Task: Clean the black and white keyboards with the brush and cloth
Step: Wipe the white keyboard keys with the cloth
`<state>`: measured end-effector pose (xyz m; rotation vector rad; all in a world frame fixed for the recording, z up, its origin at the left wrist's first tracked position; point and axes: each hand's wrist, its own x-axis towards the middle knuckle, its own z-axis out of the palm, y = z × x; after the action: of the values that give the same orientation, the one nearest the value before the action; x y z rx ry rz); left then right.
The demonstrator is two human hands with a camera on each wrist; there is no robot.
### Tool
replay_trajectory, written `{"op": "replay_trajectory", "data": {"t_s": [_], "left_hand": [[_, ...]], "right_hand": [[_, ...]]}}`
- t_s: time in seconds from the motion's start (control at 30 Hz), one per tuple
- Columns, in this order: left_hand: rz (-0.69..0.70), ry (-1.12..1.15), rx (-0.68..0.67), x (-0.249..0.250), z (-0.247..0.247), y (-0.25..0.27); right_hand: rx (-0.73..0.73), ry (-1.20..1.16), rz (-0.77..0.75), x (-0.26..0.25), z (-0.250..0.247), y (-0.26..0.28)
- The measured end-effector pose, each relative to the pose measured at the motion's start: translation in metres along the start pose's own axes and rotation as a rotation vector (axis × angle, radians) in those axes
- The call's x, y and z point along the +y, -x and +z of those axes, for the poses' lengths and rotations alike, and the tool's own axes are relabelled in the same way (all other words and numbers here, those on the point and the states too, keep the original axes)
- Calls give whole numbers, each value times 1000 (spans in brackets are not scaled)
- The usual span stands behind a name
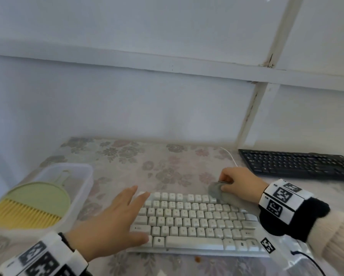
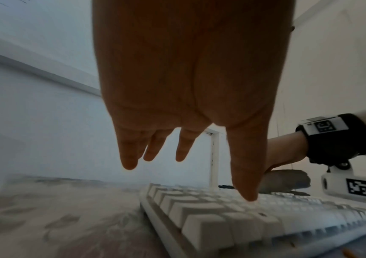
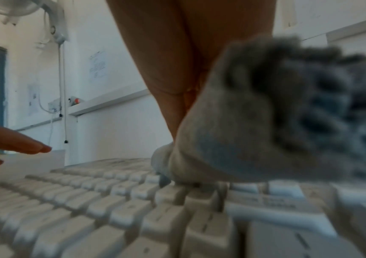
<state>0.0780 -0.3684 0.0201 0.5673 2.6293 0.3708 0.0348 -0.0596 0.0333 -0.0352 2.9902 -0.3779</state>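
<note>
The right hand [image 1: 239, 186] grips a fuzzy grey cloth [image 1: 217, 191], bunched against the white keyboard's [image 1: 195, 222] blocky top-row keys. The left hand [image 1: 115, 220] hovers flat, fingers spread, over its opposite end.

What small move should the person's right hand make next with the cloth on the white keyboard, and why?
Probably sweep the grey cloth leftward along the top key row. The right hand grips it bunched at the far right corner of the white keyboard, so the other rows look unwiped. The left hand, fingers spread, is at the keyboard's left end, placed to steady it.
</note>
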Motion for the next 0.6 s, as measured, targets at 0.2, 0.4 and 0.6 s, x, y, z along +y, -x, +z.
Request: {"op": "replay_trajectory", "data": {"t_s": [0.2, 0.4, 0.6], "left_hand": [[-89, -2, -3, 5, 13, -4], [-32, 52, 12, 11, 16, -2], [10, 104, 30, 9, 18, -7]], "right_hand": [[42, -44, -74, -2, 0, 14], [18, 27, -132, -8, 9, 30], [106, -50, -162, -9, 8, 32]]}}
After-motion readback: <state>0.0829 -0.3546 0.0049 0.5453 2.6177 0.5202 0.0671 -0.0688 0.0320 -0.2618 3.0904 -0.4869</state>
